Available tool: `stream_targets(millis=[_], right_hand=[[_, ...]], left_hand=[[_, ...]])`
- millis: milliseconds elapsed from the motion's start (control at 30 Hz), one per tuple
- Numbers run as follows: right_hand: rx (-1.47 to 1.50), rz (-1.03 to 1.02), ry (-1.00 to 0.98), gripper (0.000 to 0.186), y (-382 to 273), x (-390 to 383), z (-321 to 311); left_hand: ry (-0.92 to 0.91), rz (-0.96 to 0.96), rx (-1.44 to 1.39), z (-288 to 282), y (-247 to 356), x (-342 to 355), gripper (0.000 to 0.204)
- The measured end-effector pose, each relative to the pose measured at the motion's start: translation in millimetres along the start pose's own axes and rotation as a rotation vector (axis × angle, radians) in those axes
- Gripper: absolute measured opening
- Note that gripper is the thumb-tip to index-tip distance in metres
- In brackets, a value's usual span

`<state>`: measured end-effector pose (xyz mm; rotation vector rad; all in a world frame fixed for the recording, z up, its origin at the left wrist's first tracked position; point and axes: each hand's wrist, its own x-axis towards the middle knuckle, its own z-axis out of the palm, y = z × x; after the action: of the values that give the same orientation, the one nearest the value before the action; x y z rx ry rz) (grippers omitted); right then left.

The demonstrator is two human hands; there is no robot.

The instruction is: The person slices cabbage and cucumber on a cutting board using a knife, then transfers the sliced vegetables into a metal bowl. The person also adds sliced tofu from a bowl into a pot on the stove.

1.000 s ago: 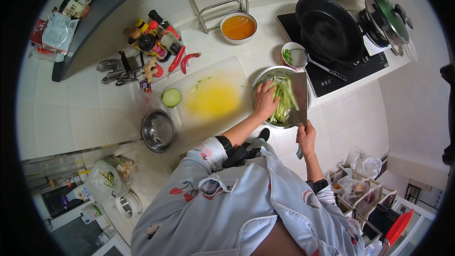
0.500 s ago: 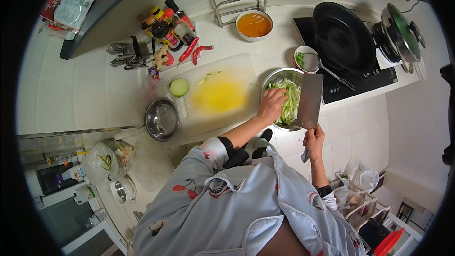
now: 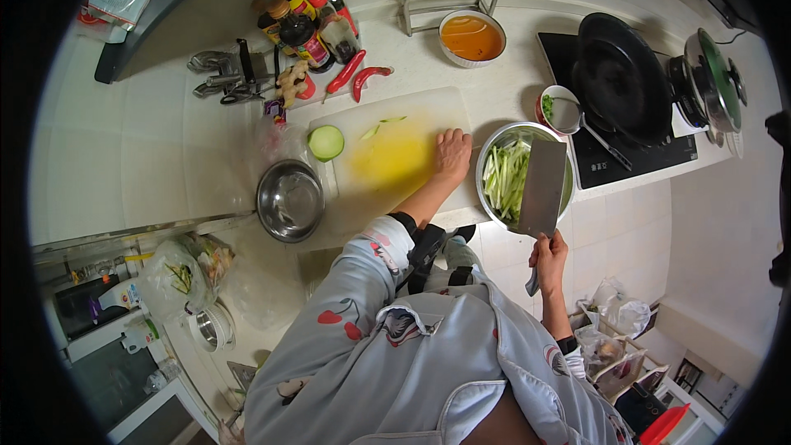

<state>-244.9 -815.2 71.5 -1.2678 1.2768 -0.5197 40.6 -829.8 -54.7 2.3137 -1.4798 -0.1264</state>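
My right hand point(image 3: 549, 260) grips the handle of a cleaver point(image 3: 544, 185), its broad blade covering part of a metal bowl point(image 3: 480, 189). Pale green vegetable strips point(image 3: 504, 177) fill that bowl. My left hand point(image 3: 452, 154) rests on the right edge of a white cutting board point(image 3: 329, 125), its fingers bent downward and close together; anything beneath them is hidden. Yellow staining spreads over the board's middle, with a few thin green slivers point(image 3: 381, 126) above it. A cut piece of pale green vegetable point(image 3: 326, 143) stands at the board's left.
Left of the board sits a smaller metal bowl point(image 3: 290, 201). Sauce bottles point(image 3: 306, 41), red chillies point(image 3: 346, 72) and ginger point(image 3: 292, 82) stand behind it. A bowl of orange liquid point(image 3: 472, 37), a small bowl with a ladle point(image 3: 562, 111) and a black pan point(image 3: 624, 78) on the cooktop lie beyond.
My left hand has left the strips in the bowl and moved left onto the board's edge. The cleaver stays in my right hand over the bowl. The whole view has shifted slightly.
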Motion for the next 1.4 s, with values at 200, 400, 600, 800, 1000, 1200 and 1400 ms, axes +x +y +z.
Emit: stream_targets(millis=[200, 400, 600, 800, 1000, 1200, 1400], right_hand=[[-0.069, -0.039, -0.041, 0.014, -5, -3, 27], [-0.115, -0.009, -0.155, 0.021, -10, -6, 72], [-0.159, -0.035, -0.091, 0.023, -11, -18, 86], [0.007, -0.083, 0.075, 0.014, -8, -30, 68], [0.030, -0.086, 0.164, 0.021, -2, -41, 60], [-0.026, -0.057, 0.117, 0.022, 6, -53, 65], [-0.161, -0.020, 0.016, 0.024, 7, -46, 99]], left_hand=[[-0.148, -0.184, 0.130, -39, -29, -31, 0.016], [0.168, -0.258, 0.067, -65, -98, -34, 0.025], [0.245, -0.129, 0.038, -69, -137, -14, 0.024], [0.110, 0.403, -0.278, -55, -59, -79, 0.010], [-0.052, 0.745, -0.164, -34, -7, -102, 0.006], [-0.118, 0.930, 0.073, -37, -11, -103, 0.010], [-0.031, 0.598, 0.028, -53, -46, -90, 0.007]])
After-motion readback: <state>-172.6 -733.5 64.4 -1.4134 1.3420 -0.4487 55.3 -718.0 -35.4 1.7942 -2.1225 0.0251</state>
